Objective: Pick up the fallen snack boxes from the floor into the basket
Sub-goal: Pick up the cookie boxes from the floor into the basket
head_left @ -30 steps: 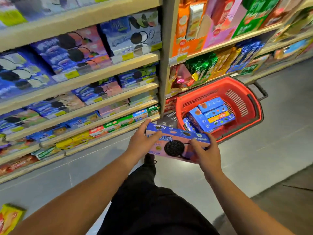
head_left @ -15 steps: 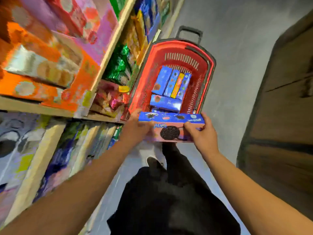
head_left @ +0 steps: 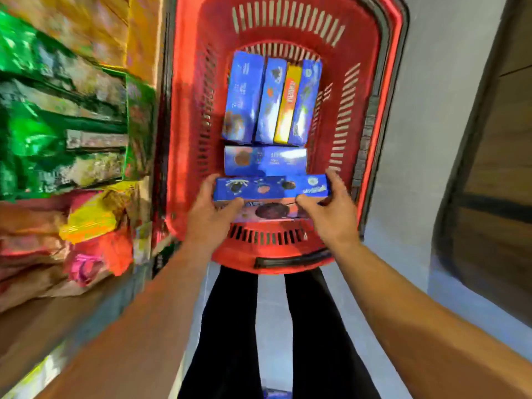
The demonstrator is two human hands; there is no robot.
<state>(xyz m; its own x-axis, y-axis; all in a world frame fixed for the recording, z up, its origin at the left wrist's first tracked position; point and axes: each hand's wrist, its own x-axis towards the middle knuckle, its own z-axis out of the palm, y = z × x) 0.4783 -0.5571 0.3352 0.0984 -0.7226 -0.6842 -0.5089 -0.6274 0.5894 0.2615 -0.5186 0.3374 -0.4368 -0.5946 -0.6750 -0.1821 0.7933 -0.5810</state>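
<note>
A red plastic basket [head_left: 187, 116] stands on the floor in front of my legs. Several blue snack boxes [head_left: 244, 96] and one yellow box [head_left: 288, 105] lie side by side in its far half, with another blue box [head_left: 264, 161] lying crosswise before them. I hold a blue and pink cookie box [head_left: 270, 190] level over the basket's near end. My left hand [head_left: 211, 217] grips its left end, and my right hand [head_left: 331, 210] grips its right end, thumbs on the front face.
Store shelves with green, yellow and pink snack bags [head_left: 63, 139] run along the left, close to the basket. Grey floor [head_left: 426, 125] lies to the right, bordered by a dark wooden surface [head_left: 495, 168]. My black trouser legs [head_left: 230, 326] stand just behind the basket.
I have stepped up to the basket, which now fills the view. Both hands have carried the cookie box forward, from short of the rim to over the basket's near end.
</note>
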